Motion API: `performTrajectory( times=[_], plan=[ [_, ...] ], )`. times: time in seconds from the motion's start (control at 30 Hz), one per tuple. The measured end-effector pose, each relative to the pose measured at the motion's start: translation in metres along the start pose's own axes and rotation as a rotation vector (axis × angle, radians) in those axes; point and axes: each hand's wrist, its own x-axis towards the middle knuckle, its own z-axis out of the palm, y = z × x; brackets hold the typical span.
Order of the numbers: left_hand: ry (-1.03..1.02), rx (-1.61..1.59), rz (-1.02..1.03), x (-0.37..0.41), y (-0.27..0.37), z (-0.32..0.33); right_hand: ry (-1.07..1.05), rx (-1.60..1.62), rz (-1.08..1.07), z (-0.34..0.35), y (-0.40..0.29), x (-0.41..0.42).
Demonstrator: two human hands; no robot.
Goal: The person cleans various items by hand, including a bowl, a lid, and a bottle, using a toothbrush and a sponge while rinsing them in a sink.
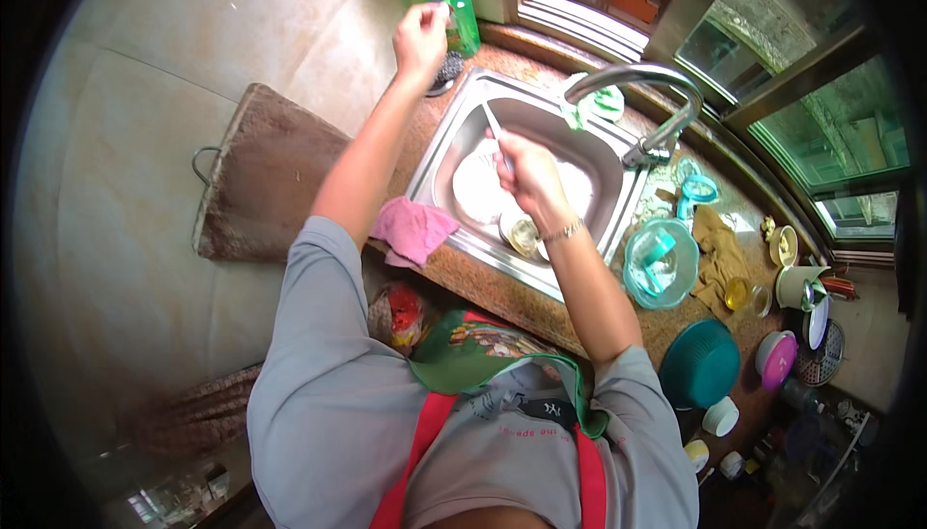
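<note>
My left hand [422, 40] is raised beside a green pump bottle [460, 18] at the wall, with its fingers pinched together near a small pinkish thing too little to make out. My right hand [527, 170] is over the steel sink [478, 91], closed on a slim, pale, pointed utensil [492, 121] that looks like a knife. Below it in the basin lie a white plate [474, 185] and a small bowl [520, 233]. The chrome faucet [637, 73] arches over the basin's back right.
A pink cloth [413, 231] hangs at the sink's front left corner. A dark scouring pad [450, 66] lies by the bottle. To the right stand a turquoise basin [681, 290], a brown cloth [718, 254] and a teal colander [700, 364]. A wooden chopping board [268, 181] leans at the left.
</note>
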Motion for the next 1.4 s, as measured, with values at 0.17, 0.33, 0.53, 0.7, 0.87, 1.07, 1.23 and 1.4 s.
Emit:
performTrajectory(
  times=[0.17,0.33,0.53,0.7,0.87,1.07,1.23,1.4],
  plan=[
    [0.024,-0.003,-0.307,0.13,0.001,0.011,-0.152,0.198,0.014,0.064,-0.063,0.106],
    [-0.204,0.098,-0.499,0.159,-0.042,0.046,-0.078,0.261,0.084,0.084,-0.102,0.161],
    [-0.159,-0.049,-0.369,0.159,-0.091,0.046,-0.093,0.251,0.102,0.093,-0.107,0.178],
    [-0.146,-0.073,-0.393,0.151,-0.079,0.044,-0.115,0.268,0.102,0.084,-0.106,0.174],
    [-0.162,-0.051,-0.355,0.155,-0.086,0.041,-0.152,0.266,0.107,0.081,-0.104,0.175],
    [-0.101,-0.068,-0.313,0.153,-0.087,0.048,-0.167,0.264,0.1,0.078,-0.101,0.179],
    [-0.103,-0.059,-0.355,0.153,-0.087,0.047,-0.173,0.265,0.106,0.076,-0.102,0.175],
    [-0.117,-0.066,-0.349,0.155,-0.087,0.041,-0.178,0.242,0.098,0.077,-0.103,0.173]
  ],
)
